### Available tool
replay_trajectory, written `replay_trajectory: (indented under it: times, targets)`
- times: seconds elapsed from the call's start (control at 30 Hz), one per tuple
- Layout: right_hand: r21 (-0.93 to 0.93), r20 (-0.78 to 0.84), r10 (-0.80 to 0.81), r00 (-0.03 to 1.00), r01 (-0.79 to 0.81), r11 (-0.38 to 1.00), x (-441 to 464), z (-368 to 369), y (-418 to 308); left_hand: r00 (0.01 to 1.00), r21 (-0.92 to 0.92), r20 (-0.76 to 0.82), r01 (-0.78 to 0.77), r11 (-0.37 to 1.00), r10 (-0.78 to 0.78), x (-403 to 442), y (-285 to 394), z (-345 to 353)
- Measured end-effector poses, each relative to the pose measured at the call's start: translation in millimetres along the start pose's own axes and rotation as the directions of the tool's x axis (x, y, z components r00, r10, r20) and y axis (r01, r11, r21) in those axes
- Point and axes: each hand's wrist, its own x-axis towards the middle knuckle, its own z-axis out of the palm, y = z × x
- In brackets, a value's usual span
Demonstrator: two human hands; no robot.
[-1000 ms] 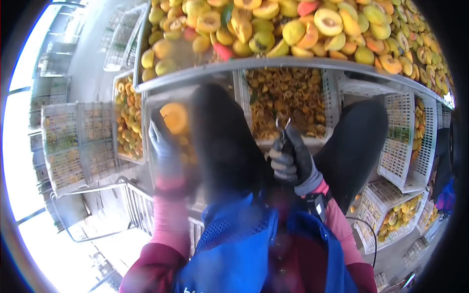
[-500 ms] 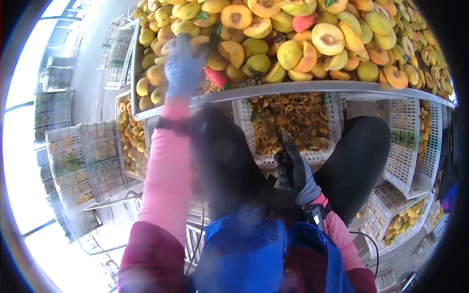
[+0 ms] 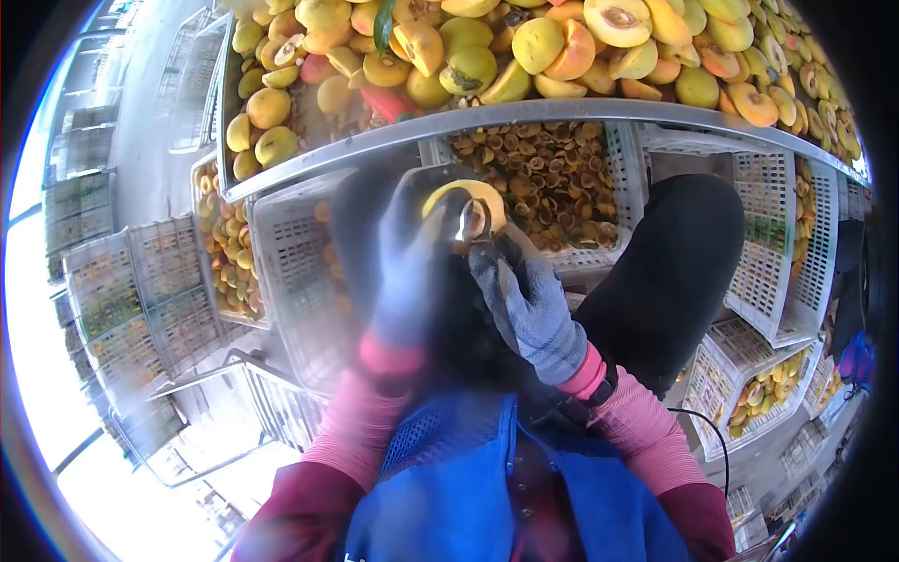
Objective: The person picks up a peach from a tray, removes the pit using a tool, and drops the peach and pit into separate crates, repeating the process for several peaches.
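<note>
A halved yellow fruit (image 3: 489, 199) with its pit showing is held in the gloved fingers of my left hand (image 3: 412, 234), above my knees. My right hand (image 3: 529, 304), in a grey and black glove, is closed round a small tool with a shiny metal loop (image 3: 465, 223). The loop is at the pit of the fruit; its handle is mostly hidden by the fingers. Just beyond both hands runs the metal edge of a tray (image 3: 562, 110) heaped with whole and halved fruit. Below that edge stands a crate (image 3: 629, 178) of brown pits or scraps.
Crates with fruit stand at the left (image 3: 201, 187) and lower right (image 3: 702, 412). Another white crate (image 3: 768, 323) is beyond my right knee. Stacked crates (image 3: 131, 290) stand farther left. A black cable (image 3: 716, 431) curves beside my right sleeve.
My left hand has come back from the fruit tray to my lap with a halved fruit. My right hand has moved up and left, bringing the metal loop to it.
</note>
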Motion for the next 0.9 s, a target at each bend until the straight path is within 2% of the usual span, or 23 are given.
replay_trajectory:
  times: [0.03, 0.07, 0.1, 0.13, 0.17, 0.2, 0.23, 0.27, 0.33, 0.37, 0.43, 0.57, 0.6, 0.67, 0.73, 0.8, 0.83, 0.87, 0.9]
  targets:
    - [-0.156, -0.022, -0.092, 0.995, 0.088, 0.984, -2, 0, 3, 1.0, -0.024, -0.012, -0.021, 1.0, 0.02, -5, 0, 5]
    - [-0.32, -0.044, -0.185, 0.982, 0.161, 0.934, -4, 1, 6, 0.996, 0.049, 0.011, -0.087, 0.995, 0.087, -9, -12, 5]
    - [-0.473, -0.066, -0.274, 0.959, 0.212, 0.855, -6, 1, 9, 0.977, 0.214, 0.059, -0.214, 0.953, 0.206, -11, -18, 4]
    - [-0.708, 0.001, -0.442, 0.897, 0.313, 0.633, -6, -3, 8, 0.941, 0.365, 0.107, -0.338, 0.868, 0.321, -12, -22, 4]
    - [-0.869, 0.114, -0.57, 0.814, 0.36, 0.339, -8, -6, 7, 0.935, 0.383, 0.086, -0.349, 0.855, 0.343, -15, -24, 8]
    - [-0.767, -0.006, -0.443, 0.896, 0.28, 0.578, -13, -5, 8, 0.929, 0.402, 0.066, -0.358, 0.843, 0.364, -19, -23, 13]
    - [-0.614, -0.094, -0.283, 0.955, 0.168, 0.771, -18, -3, 11, 0.953, 0.342, 0.032, -0.292, 0.893, 0.3, -19, -24, 15]
    - [-0.423, -0.141, -0.102, 0.985, 0.034, 0.906, -20, -2, 13, 0.976, 0.241, -0.014, -0.206, 0.948, 0.215, -20, -21, 18]
    - [-0.367, -0.139, -0.089, 0.986, 0.032, 0.93, -24, 0, 18, 0.995, -0.024, -0.101, -0.012, 1.0, 0.01, -23, -10, 23]
    - [-0.338, -0.138, -0.083, 0.987, 0.032, 0.94, -25, 1, 19, 0.986, -0.182, -0.123, 0.087, 0.98, -0.11, -24, -5, 26]
    - [-0.301, -0.13, -0.057, 0.99, 0.015, 0.953, -28, 2, 18, 0.989, -0.144, -0.139, 0.035, 0.989, -0.055, -26, -7, 27]
    - [-0.226, -0.127, -0.154, 0.98, 0.123, 0.966, -32, 8, 0, 0.983, 0.001, -0.16, -0.094, 0.996, 0.093, -31, -10, 29]
    - [-0.057, -0.12, -0.063, 0.991, 0.057, 0.997, -33, 9, -4, 0.987, -0.023, -0.147, -0.076, 0.997, 0.071, -32, -9, 29]
    - [0.262, -0.069, 0.08, 0.994, -0.059, 0.963, -35, 8, -7, 0.993, -0.071, -0.117, -0.036, 0.997, 0.027, -35, -5, 29]
    - [0.518, -0.008, 0.148, 0.989, -0.122, 0.847, -37, 5, -1, 0.97, 0.161, 0.015, -0.242, 0.957, 0.243, -33, -14, 20]
    - [0.591, 0.041, 0.172, 0.984, -0.163, 0.79, -39, -3, 2, 0.953, 0.261, 0.182, -0.284, 0.923, 0.242, -27, -22, 8]
    - [0.555, 0.059, 0.184, 0.981, -0.185, 0.811, -38, -8, -1, 0.935, 0.302, 0.263, -0.315, 0.9, 0.239, -24, -22, 2]
    - [0.564, 0.116, 0.208, 0.971, -0.237, 0.791, -38, -10, -4, 0.943, 0.192, 0.299, -0.21, 0.959, 0.147, -20, -20, -1]
    - [0.569, 0.173, 0.231, 0.957, -0.288, 0.77, -39, -13, -6, 0.949, 0.07, 0.315, -0.021, 0.997, -0.002, -19, -6, 1]
